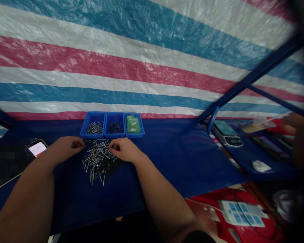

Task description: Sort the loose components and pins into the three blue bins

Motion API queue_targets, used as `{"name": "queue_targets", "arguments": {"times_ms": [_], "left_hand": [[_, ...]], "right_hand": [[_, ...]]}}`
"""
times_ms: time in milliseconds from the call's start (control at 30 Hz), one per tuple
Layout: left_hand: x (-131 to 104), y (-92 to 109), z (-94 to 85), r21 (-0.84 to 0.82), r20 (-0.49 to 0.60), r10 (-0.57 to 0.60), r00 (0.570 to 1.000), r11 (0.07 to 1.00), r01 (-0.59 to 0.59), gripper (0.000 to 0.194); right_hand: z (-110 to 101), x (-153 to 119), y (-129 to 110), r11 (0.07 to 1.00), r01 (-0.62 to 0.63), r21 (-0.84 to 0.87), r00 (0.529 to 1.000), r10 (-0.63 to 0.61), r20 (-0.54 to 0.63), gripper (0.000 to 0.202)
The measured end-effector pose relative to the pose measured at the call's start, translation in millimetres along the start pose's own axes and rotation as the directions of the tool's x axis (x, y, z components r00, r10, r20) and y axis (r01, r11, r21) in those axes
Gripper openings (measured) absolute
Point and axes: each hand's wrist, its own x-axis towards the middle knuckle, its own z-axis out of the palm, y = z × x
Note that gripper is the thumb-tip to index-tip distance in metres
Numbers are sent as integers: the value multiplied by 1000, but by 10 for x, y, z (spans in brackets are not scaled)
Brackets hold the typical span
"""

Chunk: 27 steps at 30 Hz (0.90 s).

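Note:
A loose pile of thin silver metal pins, mixed with small black pieces, lies on the dark blue table. My left hand is at the pile's upper left, thumb and fingers pinched. One thin metal pin appears to stick out to the right from its fingertips. At the pile's upper right, my right hand is closed with its fingertips over the pins; what they grip is too small to tell. Right behind the pile stand three joined blue bins: one with silver pins, one with black pieces, one with green packets.
A phone with a lit screen lies left of my left forearm. Striped plastic sheeting hangs behind the table. A blue metal frame rises at the right. Beyond it are a digital scale and another person's blurred arm.

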Motion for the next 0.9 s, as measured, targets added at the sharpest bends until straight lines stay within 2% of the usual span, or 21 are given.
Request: {"name": "queue_targets", "arguments": {"times_ms": [167, 233, 300, 333, 400, 433, 467, 500, 533, 700, 800, 900], "left_hand": [[-97, 70, -74, -121, -29, 32, 999, 992, -35, 36], [-140, 122, -110, -201, -104, 45, 994, 977, -65, 39], [-170, 204, -131, -289, -237, 16, 971, 954, -86, 40], [-178, 255, -134, -322, -322, -19, 947, 943, -90, 41], [-178, 352, -129, -331, -497, -107, 861, 941, -74, 42], [-173, 386, -125, -299, -562, -133, 817, 953, -50, 44], [-164, 403, -121, -263, -592, -144, 793, 964, -22, 46], [-154, 400, -120, -227, -597, -148, 789, 974, 11, 47], [-142, 375, -122, -196, -577, -153, 802, 980, 46, 48], [-66, 90, -133, -102, -335, -251, 908, 968, 230, 48], [-11, -19, -98, -53, -202, -223, 954, 975, 216, 57], [27, -38, -39, 6, -161, -158, 974, 987, 161, 55]], "right_hand": [[-6, 2, -12, 1000, -21, -11, 1000, 21, 11, 8], [-9, 3, -16, 1000, -18, -9, 1000, 18, 9, 9], [-7, 4, -14, 1000, -11, -5, 1000, 11, 6, 9], [-5, 4, -10, 1000, -8, -5, 1000, 8, 5, 9], [0, 6, 0, 1000, -2, -7, 1000, 2, 6, 9], [3, 7, 5, 1000, 2, -7, 1000, -2, 9, 9], [5, 8, 9, 1000, 7, -7, 1000, -7, 10, 9], [7, 8, 11, 1000, 11, -6, 1000, -11, 9, 9], [7, 8, 11, 1000, 12, -5, 1000, -12, 7, 9], [-7, 4, -18, 1000, -16, -9, 1000, 16, 6, 9], [-16, 1, -35, 999, -33, -9, 999, 33, 16, 9], [-19, 0, -34, 999, -36, -6, 999, 37, 16, 9]]}}
